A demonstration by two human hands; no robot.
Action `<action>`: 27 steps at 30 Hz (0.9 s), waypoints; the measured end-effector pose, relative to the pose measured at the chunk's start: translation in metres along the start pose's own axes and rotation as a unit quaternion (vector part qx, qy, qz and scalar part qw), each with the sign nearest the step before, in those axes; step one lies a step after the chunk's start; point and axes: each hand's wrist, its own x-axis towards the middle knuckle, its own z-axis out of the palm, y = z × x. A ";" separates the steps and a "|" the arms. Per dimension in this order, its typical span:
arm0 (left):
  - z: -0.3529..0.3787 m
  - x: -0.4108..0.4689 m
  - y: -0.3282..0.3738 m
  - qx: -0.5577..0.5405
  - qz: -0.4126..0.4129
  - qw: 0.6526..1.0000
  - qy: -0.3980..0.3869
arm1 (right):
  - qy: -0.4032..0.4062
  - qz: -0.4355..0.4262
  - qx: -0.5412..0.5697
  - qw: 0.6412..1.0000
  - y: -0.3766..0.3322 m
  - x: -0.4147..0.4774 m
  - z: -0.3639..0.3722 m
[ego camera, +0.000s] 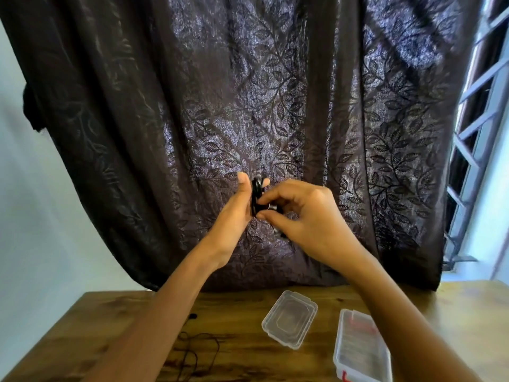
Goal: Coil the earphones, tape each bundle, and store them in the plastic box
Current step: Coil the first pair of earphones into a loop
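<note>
Both hands are raised well above the table, in front of a dark curtain. My left hand stands upright with a black earphone cord coiled around its fingers. My right hand pinches the coil from the right, thumb and forefinger closed on the cord near a silver-tipped earbud. A second black earphone lies loose and tangled on the wooden table at the front left, partly behind my left forearm. A clear plastic box with a red clasp sits at the front right. No tape is visible.
A clear plastic lid or tray lies on the table to the left of the box. The leaf-patterned dark curtain hangs behind the table. A barred window is at the right and a pale wall at the left.
</note>
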 end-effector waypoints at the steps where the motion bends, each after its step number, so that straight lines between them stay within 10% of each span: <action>1: 0.000 0.001 0.000 0.003 0.002 1.000 -0.008 | 0.000 0.021 0.024 0.999 -0.001 0.001 -0.002; 8: 0.003 0.002 0.004 -0.014 0.034 0.999 -0.032 | -0.067 0.070 0.145 0.985 -0.002 0.009 -0.013; 14: 0.003 0.005 0.006 -0.113 0.028 0.993 0.011 | 0.058 0.082 0.093 0.991 0.010 0.002 -0.003; 27: -0.016 0.011 0.027 -0.109 0.019 0.993 -0.037 | -0.021 0.271 0.402 0.875 0.028 -0.019 0.038</action>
